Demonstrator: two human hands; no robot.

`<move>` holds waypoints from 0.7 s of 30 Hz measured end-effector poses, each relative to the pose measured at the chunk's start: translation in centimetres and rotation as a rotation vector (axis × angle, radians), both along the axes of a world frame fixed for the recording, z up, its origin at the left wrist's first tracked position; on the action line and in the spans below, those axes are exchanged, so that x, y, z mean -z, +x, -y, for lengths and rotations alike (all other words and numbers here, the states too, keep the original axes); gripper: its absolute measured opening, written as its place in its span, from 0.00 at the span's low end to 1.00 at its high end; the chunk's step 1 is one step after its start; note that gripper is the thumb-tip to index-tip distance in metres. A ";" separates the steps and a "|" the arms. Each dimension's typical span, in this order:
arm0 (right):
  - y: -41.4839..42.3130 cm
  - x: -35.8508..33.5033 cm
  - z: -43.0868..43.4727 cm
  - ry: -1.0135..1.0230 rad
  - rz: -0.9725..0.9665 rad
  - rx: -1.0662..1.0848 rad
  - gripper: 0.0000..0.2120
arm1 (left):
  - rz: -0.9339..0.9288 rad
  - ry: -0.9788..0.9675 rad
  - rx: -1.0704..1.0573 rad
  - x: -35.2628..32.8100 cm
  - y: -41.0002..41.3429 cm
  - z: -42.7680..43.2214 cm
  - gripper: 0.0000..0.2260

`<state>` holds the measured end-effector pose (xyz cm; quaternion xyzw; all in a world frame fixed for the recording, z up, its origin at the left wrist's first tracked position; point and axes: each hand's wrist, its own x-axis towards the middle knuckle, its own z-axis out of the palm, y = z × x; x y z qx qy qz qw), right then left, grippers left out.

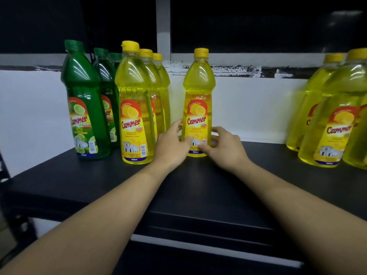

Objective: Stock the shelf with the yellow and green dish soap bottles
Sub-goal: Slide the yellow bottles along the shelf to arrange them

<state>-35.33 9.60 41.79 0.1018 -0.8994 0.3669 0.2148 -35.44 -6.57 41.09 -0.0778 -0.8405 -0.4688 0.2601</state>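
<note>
A yellow dish soap bottle [198, 92] stands upright alone in the middle of the black shelf [194, 185]. My left hand [171, 144] holds its lower left side and my right hand [225, 145] its lower right side, thumbs on the label. To the left a row of yellow bottles [134, 108] runs front to back, three visible. Further left stands a row of green bottles [84, 104], also three visible. At the right edge is a cluster of larger-looking yellow bottles [329, 120].
A white wall [248, 108] backs the shelf, with a grey rail and a dark panel above. Bare shelf surface lies between the middle bottle and the right cluster. The shelf's front edge [198, 219] is below my forearms.
</note>
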 end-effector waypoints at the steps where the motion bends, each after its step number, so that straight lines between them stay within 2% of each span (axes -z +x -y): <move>1: 0.1 0.0 -0.1 0.004 0.009 -0.006 0.32 | -0.015 0.004 -0.011 -0.1 0.1 0.0 0.28; 7: -0.1 0.3 -0.4 0.031 0.002 0.036 0.29 | -0.029 0.045 -0.003 -0.2 0.1 0.1 0.26; 12: -0.5 0.2 0.0 0.050 -0.005 0.050 0.29 | 0.005 0.083 0.013 -0.1 -0.1 0.2 0.25; 21: -0.6 0.3 0.1 0.054 -0.044 0.075 0.26 | 0.036 0.063 0.068 0.1 -0.4 0.5 0.31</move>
